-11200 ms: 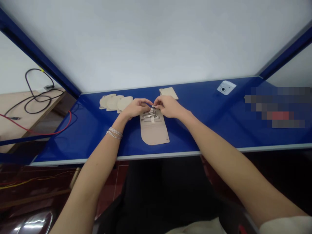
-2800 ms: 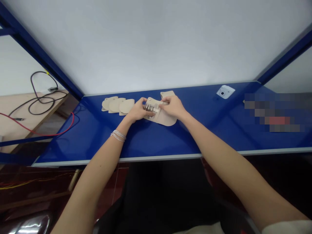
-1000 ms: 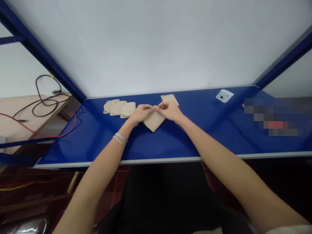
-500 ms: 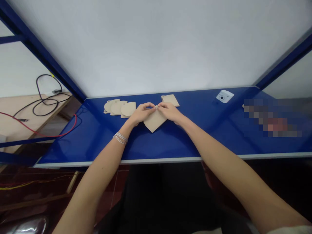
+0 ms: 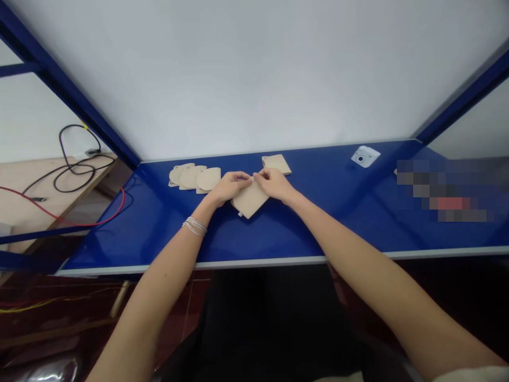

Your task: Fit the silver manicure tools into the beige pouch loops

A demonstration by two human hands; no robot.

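Observation:
A beige folded piece, like a small card or paper pouch, is held with one corner pointing toward the table's front edge. My left hand is closed in a pinch at its upper left side. My right hand pinches it at the top, fingertips nearly meeting the left ones. A tiny pale bit shows between the fingertips; its kind is too small to make out. Another small whitish bit sticks out at the lower left edge. Just behind my right hand lies a similar beige folded piece.
Several beige folded pieces overlap in a row left of my hands on the blue table. A white device with a round dark lens lies at the back right. A blurred-out patch covers the far right. Black cable lies on a wooden table leftward.
The beige piece has tilted slightly in my hands, and a small whitish bit now shows at its lower left edge. My fingertips have shifted a little left.

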